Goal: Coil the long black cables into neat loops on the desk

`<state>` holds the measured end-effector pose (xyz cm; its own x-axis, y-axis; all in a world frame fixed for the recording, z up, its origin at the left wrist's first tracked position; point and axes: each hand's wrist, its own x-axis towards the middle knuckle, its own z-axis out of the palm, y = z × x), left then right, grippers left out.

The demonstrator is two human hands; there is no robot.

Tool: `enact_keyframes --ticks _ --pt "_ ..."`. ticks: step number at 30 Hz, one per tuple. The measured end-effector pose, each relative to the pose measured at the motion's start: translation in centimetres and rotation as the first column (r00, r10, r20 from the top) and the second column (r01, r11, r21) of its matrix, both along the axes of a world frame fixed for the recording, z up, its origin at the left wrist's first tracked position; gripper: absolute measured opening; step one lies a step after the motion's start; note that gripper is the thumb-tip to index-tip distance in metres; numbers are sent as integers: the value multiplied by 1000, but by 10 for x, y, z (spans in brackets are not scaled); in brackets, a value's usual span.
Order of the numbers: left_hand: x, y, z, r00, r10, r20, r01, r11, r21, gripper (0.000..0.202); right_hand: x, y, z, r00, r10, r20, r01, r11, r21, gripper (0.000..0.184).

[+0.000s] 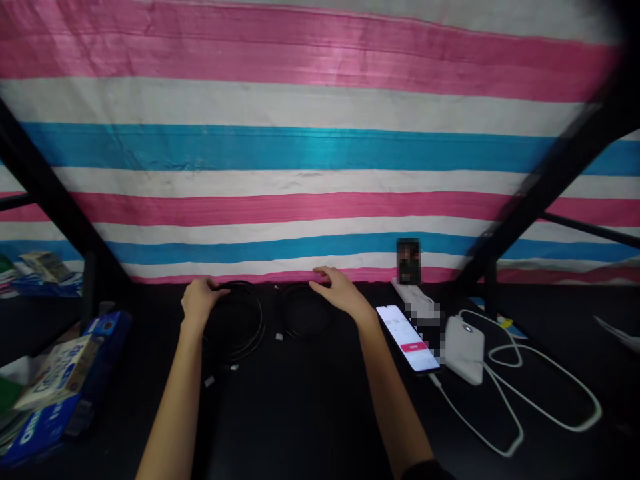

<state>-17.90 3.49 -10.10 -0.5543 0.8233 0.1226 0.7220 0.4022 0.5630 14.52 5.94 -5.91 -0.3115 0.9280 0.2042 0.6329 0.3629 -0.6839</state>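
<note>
At eight o'clock, blue packaging (97, 367) lies aside on the black surface (290, 413). The left hand (197, 301) curls narrowly at ten o'clock of the left cable coil (261, 315); whether it grips, I can't tell. The right cable coil (283, 319) lies near six o'clock; at its two o'clock, the right hand (343, 292) spreads wide. Toward four o'clock, the phone (407, 339) lies face up, probably for reading, beside a white power bank (465, 350), perhaps feeding it.

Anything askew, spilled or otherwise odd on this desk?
Nothing looks spilled or damaged. One oddity: blocky pixelation covers the dark object beyond the phone and a patch beside it, hiding what's there.
</note>
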Motion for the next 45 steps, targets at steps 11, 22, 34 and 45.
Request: enact_keyframes --ticks 11,22,34,45 --pt "-9 -19 25 887 -372 275 262 894 364 45 -6 5 -6 998 63 20 -62 997 -41 38" --pt "33 -76 102 648 -604 464 313 766 561 32 -40 -36 21 688 669 -280 -725 618 -304 41" --pt "35 -80 105 591 -619 518 419 784 458 33 -15 -48 50 602 561 -568 -787 534 -307 38" --pt "44 -82 106 608 -728 317 444 642 625 33 2 -50 59 637 416 -649 -564 825 -25 42"
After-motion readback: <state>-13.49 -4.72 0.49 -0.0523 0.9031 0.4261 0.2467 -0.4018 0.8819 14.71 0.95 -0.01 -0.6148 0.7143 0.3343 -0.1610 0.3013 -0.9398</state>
